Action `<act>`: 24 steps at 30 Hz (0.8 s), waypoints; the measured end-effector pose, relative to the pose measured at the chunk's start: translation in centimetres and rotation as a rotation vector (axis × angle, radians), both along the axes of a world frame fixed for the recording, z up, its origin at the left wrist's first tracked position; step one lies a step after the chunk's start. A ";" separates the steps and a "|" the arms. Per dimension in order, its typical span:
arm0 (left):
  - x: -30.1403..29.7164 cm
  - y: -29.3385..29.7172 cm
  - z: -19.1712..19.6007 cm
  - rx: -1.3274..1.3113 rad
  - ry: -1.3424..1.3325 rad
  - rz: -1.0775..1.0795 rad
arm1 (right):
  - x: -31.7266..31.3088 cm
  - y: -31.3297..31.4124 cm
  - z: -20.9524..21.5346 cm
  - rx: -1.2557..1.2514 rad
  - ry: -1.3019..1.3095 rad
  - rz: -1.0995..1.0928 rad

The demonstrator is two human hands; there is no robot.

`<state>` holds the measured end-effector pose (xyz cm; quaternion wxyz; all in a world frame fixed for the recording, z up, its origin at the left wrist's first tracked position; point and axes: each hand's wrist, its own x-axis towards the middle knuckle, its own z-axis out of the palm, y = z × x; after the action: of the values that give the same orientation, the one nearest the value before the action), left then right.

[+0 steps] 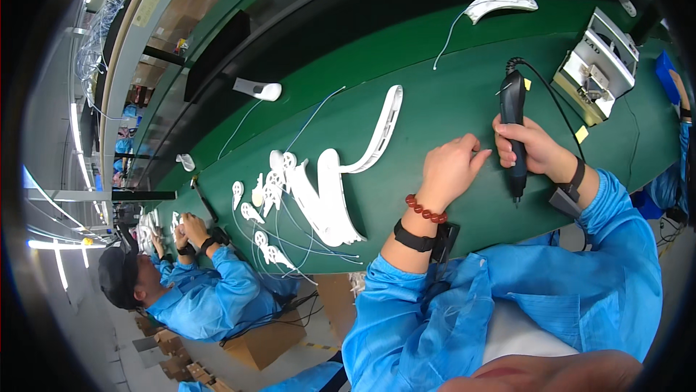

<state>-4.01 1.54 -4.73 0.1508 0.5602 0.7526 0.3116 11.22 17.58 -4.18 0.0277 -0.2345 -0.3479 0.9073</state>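
Note:
My right hand (535,147) is wrapped round a black electric screwdriver (512,102), held upright in the picture with its bit end toward me. A coiled cable runs from its top. Just left of it, my left hand (451,169) is over the green bench top with its back up and its fingers curled under; whatever they may hold is hidden. Nearest to that hand, on its left, lie white curved plastic shells (336,200), one with a slotted arm (384,131). Beyond them is a cluster of small white plastic parts (274,182) with thin blue-grey cables.
A metal-and-cream box device (598,66) stands at the far right. Along the bench's back lie a white curved shell (502,5) and a white piece (259,90), both with cables. At left, a co-worker in blue (210,298) works at the same bench (428,88). Cardboard boxes (264,341) stand below.

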 end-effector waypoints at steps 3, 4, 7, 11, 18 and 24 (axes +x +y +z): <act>0.0 -0.1 0.0 -0.012 -0.019 0.005 | -0.1 0.0 0.0 -0.013 0.010 0.018; -0.1 -0.1 0.0 -0.021 -0.025 0.005 | -0.1 0.0 0.1 -0.028 0.020 0.025; -0.1 0.0 0.1 -0.067 -0.045 -0.017 | 0.0 0.0 0.3 -0.043 0.029 0.024; -0.2 -0.1 0.3 -0.022 -0.021 -0.031 | 0.0 -0.2 0.1 -0.072 0.053 0.019; 0.1 0.1 0.7 -0.079 -0.079 -0.027 | -0.4 -0.2 -1.5 0.000 0.145 0.079; 0.6 0.3 1.3 -0.159 -0.147 0.052 | -0.8 -0.6 -1.7 0.065 0.181 0.057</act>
<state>-3.38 1.83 -3.48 0.2413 0.5024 0.7762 0.2948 10.40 16.99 -5.85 0.0406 -0.1405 -0.3798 0.9134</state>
